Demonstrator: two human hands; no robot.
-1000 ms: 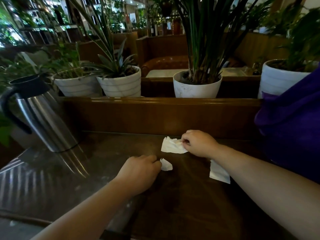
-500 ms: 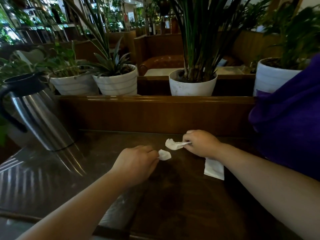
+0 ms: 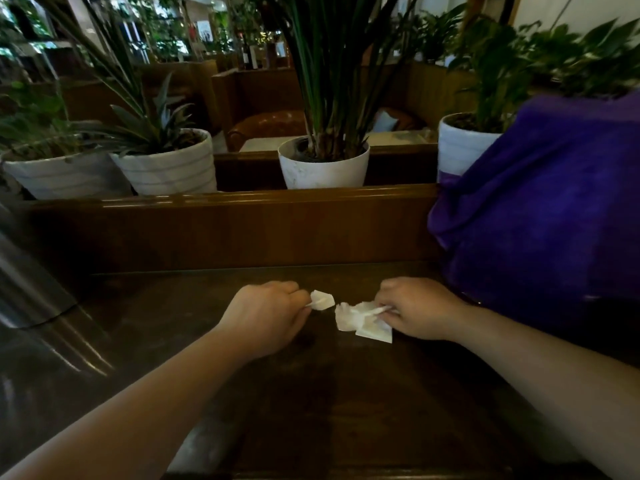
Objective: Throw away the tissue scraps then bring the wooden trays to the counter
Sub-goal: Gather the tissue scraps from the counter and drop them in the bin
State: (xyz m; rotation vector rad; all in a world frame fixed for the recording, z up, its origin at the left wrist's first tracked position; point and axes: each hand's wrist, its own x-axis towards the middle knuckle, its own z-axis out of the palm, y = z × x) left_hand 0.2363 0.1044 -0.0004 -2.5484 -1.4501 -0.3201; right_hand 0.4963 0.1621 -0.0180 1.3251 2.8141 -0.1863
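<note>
On the dark wooden table (image 3: pixel 346 410), my left hand (image 3: pixel 266 317) pinches a small white tissue scrap (image 3: pixel 322 300) between its fingertips. To its right, my right hand (image 3: pixel 419 308) is shut on a larger crumpled tissue scrap (image 3: pixel 349 315), which hangs just over a third, flat scrap (image 3: pixel 375 332) lying on the table under that hand. The two hands are close together near the table's far edge. No wooden tray is in view.
A steel thermos jug (image 3: pixel 27 285) stands at the left edge. A wooden partition (image 3: pixel 225 230) backs the table, with several potted plants (image 3: pixel 323 164) behind it. A purple cloth (image 3: pixel 540 209) is heaped at the right.
Both hands have lifted their scraps off the table. My right hand carried its scrap back over the flat third piece, and my left hand moved up and right toward it.
</note>
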